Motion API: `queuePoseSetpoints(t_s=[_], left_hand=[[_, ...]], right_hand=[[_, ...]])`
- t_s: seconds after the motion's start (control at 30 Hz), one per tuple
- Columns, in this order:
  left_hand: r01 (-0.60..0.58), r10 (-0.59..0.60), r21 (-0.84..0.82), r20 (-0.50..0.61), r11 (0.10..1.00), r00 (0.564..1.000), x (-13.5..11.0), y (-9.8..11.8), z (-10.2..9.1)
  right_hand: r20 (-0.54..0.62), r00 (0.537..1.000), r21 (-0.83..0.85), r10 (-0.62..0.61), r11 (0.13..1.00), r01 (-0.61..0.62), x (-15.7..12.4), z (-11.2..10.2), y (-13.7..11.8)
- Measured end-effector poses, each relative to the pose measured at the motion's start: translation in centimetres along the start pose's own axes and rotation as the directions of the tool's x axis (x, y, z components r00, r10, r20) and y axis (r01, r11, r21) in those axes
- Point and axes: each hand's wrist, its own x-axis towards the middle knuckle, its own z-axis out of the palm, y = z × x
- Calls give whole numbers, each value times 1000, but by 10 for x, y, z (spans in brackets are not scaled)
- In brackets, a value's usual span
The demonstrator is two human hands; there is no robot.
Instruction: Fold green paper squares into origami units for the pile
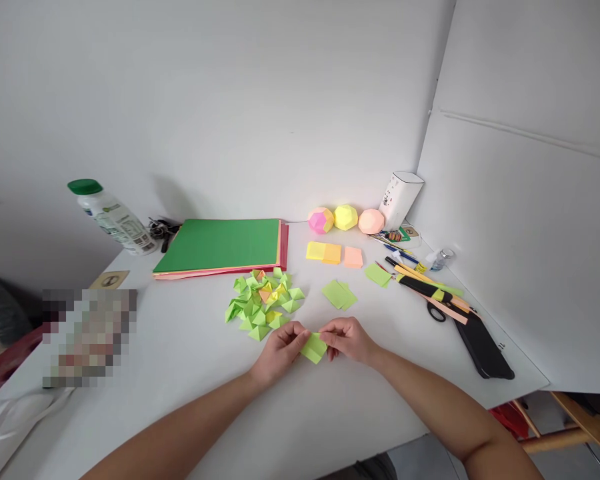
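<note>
A small green paper square [313, 348] is pinched between both hands just above the white table [195, 373]. My left hand [279, 350] grips its left edge with closed fingers. On its right edge my right hand [349, 339] is closed in a pinch. Just behind the hands lies a heap of folded green, yellow and orange paper units [261, 302]. A few flat green squares [339, 294] lie to the right of that heap.
A stack of coloured sheets with green on top [223, 245], a bottle with a green cap [114, 217], three paper balls [347, 218], sticky-note pads [333, 253], a white box [400, 198], scissors and pens [430, 293], a black case [485, 347].
</note>
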Motion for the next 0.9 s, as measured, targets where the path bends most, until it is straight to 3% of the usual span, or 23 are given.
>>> queuePoseSetpoints(t_s=[0.23,0.5,0.67,0.9], left_hand=[[-3,3,44,0,999,1000,-2,-1,-4],[-37,36,-23,-43,999,998,-1,4,3],[-34,28,72,72,997,997,0,-1,2],[-59,56,163,24,985,998,-2,-2,3]], right_hand=[[-13,1000,36,28,999,-27,1,-2,1],[28,1000,42,11,999,-12,0,0,1],[56,998,2,15,1000,-16,-1,0,-1],[64,998,-22,10,1000,-9,0,0,2]])
